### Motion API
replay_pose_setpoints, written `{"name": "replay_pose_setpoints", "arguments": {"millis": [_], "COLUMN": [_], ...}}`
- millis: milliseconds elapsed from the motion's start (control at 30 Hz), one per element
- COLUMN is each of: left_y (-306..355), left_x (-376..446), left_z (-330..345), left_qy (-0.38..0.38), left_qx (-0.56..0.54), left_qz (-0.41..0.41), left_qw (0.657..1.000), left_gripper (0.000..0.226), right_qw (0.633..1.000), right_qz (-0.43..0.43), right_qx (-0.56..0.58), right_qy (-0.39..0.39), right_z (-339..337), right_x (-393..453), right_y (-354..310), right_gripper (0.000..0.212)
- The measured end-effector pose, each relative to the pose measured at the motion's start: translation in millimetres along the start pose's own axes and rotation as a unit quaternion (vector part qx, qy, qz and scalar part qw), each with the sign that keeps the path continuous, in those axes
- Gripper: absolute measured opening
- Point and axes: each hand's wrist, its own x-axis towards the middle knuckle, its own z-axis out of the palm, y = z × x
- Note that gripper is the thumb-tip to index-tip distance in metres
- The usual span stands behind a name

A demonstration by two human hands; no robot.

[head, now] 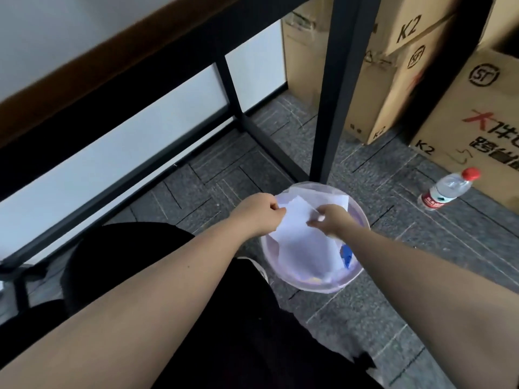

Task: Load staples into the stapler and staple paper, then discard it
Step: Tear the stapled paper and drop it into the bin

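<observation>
Below, left hand (259, 213) and right hand (332, 220) pinching paper (297, 220) over bin (362, 217); cardboard boxes (474, 108) marked "K2", "SF".

I see open floor (365, 318) right of the bin (362, 220). A table leg (334, 108) stands just behind it. Boxes (463, 113) and a bottle (446, 189) crowd the far right.

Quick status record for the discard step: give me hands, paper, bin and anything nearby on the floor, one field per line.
left hand: grip closed on the paper's left edge
right hand: grip closed on the paper's right side
paper: white sheet, held over the bin, not yet released
bin: translucent, on the floor by the desk leg; holds paper and something blue
water bottle: red cap, on the floor right of the bin
stapler: not in view
</observation>
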Motion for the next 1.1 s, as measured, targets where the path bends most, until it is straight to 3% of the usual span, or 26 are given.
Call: {"name": "replay_pose_setpoints", "arguments": {"millis": [100, 267, 333, 467, 533, 700, 900, 1000, 1100], "left_y": [0.0, 5.5, 9.2, 29.1, 43.8, 76.5, 74.6, 59.6, 40.3], "left_x": [9.1, 7.5, 2.3, -17.8, -33.0, -85.7, -153.6, -178.9, -190.8], "left_z": [0.4, -1.6, -6.6, -28.7, -43.1, -89.8, -161.6, -185.5, -207.8], "left_qy": [-0.003, -0.015, -0.006, 0.038, 0.064, 0.148, 0.266, 0.295, 0.373], "left_qx": [-0.01, -0.001, 0.001, -0.012, -0.018, -0.038, -0.046, -0.072, -0.068], "left_qz": [-0.007, 0.012, 0.018, 0.035, 0.053, 0.121, 0.162, 0.17, 0.149], "left_qw": [1.0, 1.0, 1.0, 0.999, 0.996, 0.981, 0.949, 0.937, 0.913], "left_gripper": [0.026, 0.023, 0.021, 0.029, 0.034, 0.03, 0.024, 0.024, 0.03], "right_qw": [0.99, 0.969, 0.967, 0.966, 0.966, 0.943, 0.887, 0.871, 0.86], "right_qz": [0.019, 0.004, -0.021, -0.083, -0.108, -0.223, -0.348, -0.388, -0.418], "right_qx": [-0.136, -0.234, -0.228, -0.215, -0.198, -0.186, -0.16, -0.155, -0.156], "right_qy": [-0.024, 0.086, 0.109, 0.116, 0.123, 0.163, 0.257, 0.259, 0.246], "right_z": [4.3, -0.3, -12.2, -47.9, -70.3, -135.1, -209.4, -217.4, -204.9], "right_x": [2.3, -5.2, -12.7, -32.9, -49.0, -115.1, -193.8, -208.0, -205.9], "right_y": [6.7, -5.1, -17.9, -53.2, -75.1, -137.1, -217.2, -261.3, -309.0], "right_gripper": [0.042, 0.075, 0.069, 0.034, 0.026, 0.027, 0.028, 0.028, 0.027]}}
